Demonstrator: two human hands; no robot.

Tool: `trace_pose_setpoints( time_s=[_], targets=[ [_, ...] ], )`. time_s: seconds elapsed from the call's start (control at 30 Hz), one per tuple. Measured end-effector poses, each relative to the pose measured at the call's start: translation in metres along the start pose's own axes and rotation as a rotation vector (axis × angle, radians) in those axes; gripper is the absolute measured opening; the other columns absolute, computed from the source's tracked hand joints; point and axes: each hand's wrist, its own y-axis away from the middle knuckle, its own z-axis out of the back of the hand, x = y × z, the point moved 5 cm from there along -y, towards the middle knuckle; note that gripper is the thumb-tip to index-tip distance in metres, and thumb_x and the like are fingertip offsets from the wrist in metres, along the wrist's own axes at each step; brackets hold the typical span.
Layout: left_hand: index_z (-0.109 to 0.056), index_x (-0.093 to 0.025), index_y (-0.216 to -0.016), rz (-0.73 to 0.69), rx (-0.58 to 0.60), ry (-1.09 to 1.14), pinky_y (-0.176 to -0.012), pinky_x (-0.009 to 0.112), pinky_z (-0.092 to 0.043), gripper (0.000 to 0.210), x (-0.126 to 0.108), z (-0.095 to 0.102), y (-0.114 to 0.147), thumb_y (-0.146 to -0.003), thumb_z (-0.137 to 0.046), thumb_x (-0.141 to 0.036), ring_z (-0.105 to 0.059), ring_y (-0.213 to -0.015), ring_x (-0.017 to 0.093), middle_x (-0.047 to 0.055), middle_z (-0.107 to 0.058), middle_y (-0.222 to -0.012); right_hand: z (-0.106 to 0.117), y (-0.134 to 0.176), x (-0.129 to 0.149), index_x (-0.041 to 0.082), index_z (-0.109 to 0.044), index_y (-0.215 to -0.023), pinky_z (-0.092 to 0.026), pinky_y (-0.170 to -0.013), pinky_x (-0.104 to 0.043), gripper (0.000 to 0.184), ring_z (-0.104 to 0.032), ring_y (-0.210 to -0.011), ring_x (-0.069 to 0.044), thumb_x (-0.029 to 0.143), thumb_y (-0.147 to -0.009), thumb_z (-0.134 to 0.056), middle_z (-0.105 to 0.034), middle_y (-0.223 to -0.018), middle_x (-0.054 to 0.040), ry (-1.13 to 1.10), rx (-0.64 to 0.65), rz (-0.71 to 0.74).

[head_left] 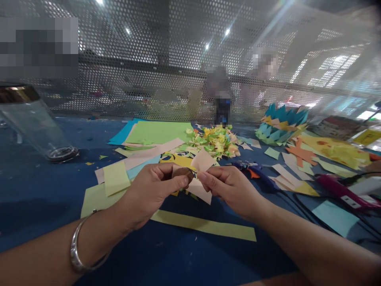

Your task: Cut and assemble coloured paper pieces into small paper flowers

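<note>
Both hands meet over the middle of the blue table. In my left hand, thumb and fingers are closed on a small brown, rounded piece of paper, its shape partly hidden. My right hand is pinched close beside it, at a thin yellow edge between the two hands. Just behind the fingertips shows a peach paper square; whether it is held or lying there, I cannot tell. Under the hands lie another peach piece and a long pale-yellow paper strip.
A pile of cut paper scraps and green sheets lie behind. At right are a blue glue gun, a jagged paper crown, a magenta power strip and cables. A glass bottle stands left, before a perforated metal screen.
</note>
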Motion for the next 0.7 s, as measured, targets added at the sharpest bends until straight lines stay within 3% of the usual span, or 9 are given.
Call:
trace_pose_setpoints(
  time_s=[0.2,0.37,0.5,0.6,0.7],
  targets=[
    [-0.064,-0.017,-0.069,-0.004,0.016,-0.012,-0.068,0.024,-0.036,0.020,-0.001,-0.001,-0.002,-0.083,-0.073,-0.028,-0.044,-0.072,0.012,-0.003,-0.053,-0.071,-0.002,-0.001,-0.003,0.019,-0.049,-0.063,-0.021,-0.044,-0.023,0.049,-0.026,-0.048,-0.007,0.056,-0.096,-0.054,-0.030,-0.054,0.0074,-0.050,0.004,-0.029],
    [-0.068,-0.018,-0.081,0.008,0.024,-0.040,-0.074,0.026,-0.038,0.014,-0.003,-0.002,0.000,-0.084,-0.070,-0.032,-0.049,-0.077,0.013,-0.001,-0.059,-0.079,-0.003,-0.003,-0.008,0.019,-0.050,-0.065,-0.017,-0.043,-0.024,0.050,-0.022,-0.047,-0.007,0.060,-0.094,-0.055,-0.028,-0.053,0.0082,-0.122,-0.041,-0.102],
    [-0.061,-0.016,-0.070,-0.014,0.045,-0.198,-0.067,0.026,-0.035,0.021,-0.005,-0.004,0.000,-0.084,-0.068,-0.031,-0.044,-0.070,0.012,-0.003,-0.050,-0.070,-0.002,-0.004,-0.009,0.019,-0.054,-0.070,-0.017,-0.043,-0.024,0.049,-0.021,-0.048,-0.007,0.062,-0.092,-0.056,-0.029,-0.055,0.0083,-0.155,-0.088,-0.093],
    [-0.053,-0.017,-0.063,-0.016,0.109,-0.347,-0.061,0.026,-0.029,0.027,-0.004,-0.010,0.002,-0.083,-0.065,-0.029,-0.035,-0.063,0.011,-0.006,-0.038,-0.064,-0.003,-0.002,-0.007,0.019,-0.058,-0.073,-0.019,-0.045,-0.023,0.045,-0.024,-0.050,-0.007,0.060,-0.092,-0.057,-0.032,-0.057,0.0075,-0.175,-0.089,-0.059],
    [-0.048,-0.018,-0.062,-0.006,0.154,-0.412,-0.059,0.026,-0.026,0.027,-0.003,-0.013,0.004,-0.084,-0.061,-0.028,-0.029,-0.062,0.011,-0.006,-0.033,-0.064,-0.007,-0.001,-0.004,0.018,-0.060,-0.077,-0.028,-0.050,-0.023,0.034,-0.035,-0.056,-0.008,0.050,-0.088,-0.067,-0.044,-0.064,0.0052,-0.160,-0.025,-0.029]
  ],
)
